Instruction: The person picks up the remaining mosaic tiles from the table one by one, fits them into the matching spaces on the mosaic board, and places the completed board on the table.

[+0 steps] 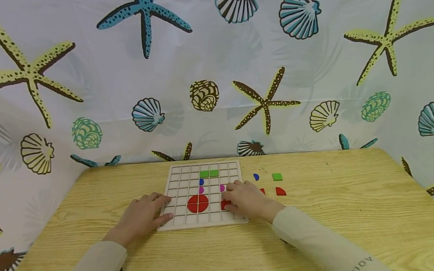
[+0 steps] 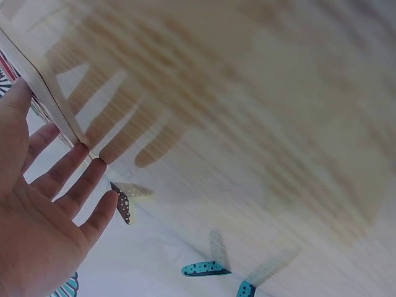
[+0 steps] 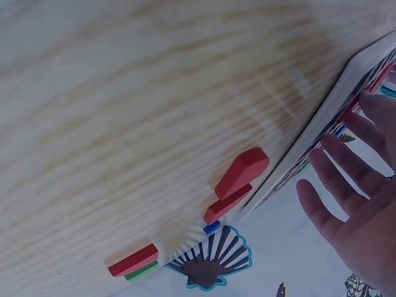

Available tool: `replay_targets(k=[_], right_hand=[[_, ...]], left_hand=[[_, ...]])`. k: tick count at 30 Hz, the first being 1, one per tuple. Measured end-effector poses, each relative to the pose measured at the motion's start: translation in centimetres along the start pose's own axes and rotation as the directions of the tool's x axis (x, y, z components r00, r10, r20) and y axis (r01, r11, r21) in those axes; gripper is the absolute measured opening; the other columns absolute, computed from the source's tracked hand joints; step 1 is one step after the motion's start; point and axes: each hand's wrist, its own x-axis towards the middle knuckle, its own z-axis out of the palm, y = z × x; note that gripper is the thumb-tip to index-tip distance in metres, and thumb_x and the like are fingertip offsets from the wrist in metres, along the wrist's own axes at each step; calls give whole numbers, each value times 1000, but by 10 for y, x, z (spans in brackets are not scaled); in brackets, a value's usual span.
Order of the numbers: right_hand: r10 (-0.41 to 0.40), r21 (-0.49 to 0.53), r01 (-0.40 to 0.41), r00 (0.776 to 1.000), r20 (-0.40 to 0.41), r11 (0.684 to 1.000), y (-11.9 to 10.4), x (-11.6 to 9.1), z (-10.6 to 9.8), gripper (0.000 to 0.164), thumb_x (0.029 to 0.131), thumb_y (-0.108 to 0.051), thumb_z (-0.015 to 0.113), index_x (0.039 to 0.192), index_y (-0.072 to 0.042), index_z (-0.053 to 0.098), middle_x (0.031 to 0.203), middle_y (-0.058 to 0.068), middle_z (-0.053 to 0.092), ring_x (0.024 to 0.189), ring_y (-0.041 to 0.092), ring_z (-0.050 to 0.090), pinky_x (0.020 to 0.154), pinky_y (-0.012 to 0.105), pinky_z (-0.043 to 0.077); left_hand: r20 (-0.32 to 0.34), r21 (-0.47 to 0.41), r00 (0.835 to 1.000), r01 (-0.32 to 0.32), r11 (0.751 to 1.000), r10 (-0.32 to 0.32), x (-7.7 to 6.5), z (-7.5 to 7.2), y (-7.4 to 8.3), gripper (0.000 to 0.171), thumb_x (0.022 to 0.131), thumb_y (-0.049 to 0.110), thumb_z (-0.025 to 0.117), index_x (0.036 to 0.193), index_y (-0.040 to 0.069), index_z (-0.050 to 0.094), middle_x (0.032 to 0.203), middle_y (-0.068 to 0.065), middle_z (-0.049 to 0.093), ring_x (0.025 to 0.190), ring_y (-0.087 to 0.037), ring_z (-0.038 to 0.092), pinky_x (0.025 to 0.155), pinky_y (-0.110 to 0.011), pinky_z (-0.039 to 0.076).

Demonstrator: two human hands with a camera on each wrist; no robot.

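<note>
A white grid board lies on the table. On it are two green squares, a blue half-round piece, two magenta half-round pieces, and red quarter pieces forming a circle. My left hand rests at the board's left edge, its fingers extended against it in the left wrist view. Over the right side of the board, my right hand has its thumb and fingertips at a red piece, partly hidden by the hand. In the right wrist view its fingers look spread and nearly straight.
Right of the board lie a blue half-round piece, a green square and a red quarter piece. Another red piece is partly behind my right hand. A patterned curtain surrounds the wooden table.
</note>
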Motion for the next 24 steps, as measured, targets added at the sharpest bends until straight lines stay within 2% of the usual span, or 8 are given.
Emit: replay_targets(k=[12,16,24], right_hand=[[18,31,-18,1000,0,999,4,-1,0,28,90,-35,55,112,-17,61,109,-2,60,98,15,54,78,32,47],[30,47,-29,999,-16,998,9,-4,-3,29,89,-35,57,111,-16,61,106,-3,59,93,15,53,74,30,45],[49,47,-47,997,-53,998,21,-19,-5,26,88,-32,60,107,-15,63,104,-1,61,92,16,54,78,32,48]], left_hand=[[6,0,1000,3,1000,-3,1,-1,2,50,86,44,57,125,13,55,124,-11,56,111,-35,53,89,-58,39],[9,2,1000,7,1000,-7,1,-2,2,50,86,44,58,125,12,55,124,-12,56,111,-35,53,89,-58,38],[12,15,1000,16,1000,-16,1,-4,4,50,86,44,58,124,12,55,125,-12,55,113,-35,52,89,-58,39]])
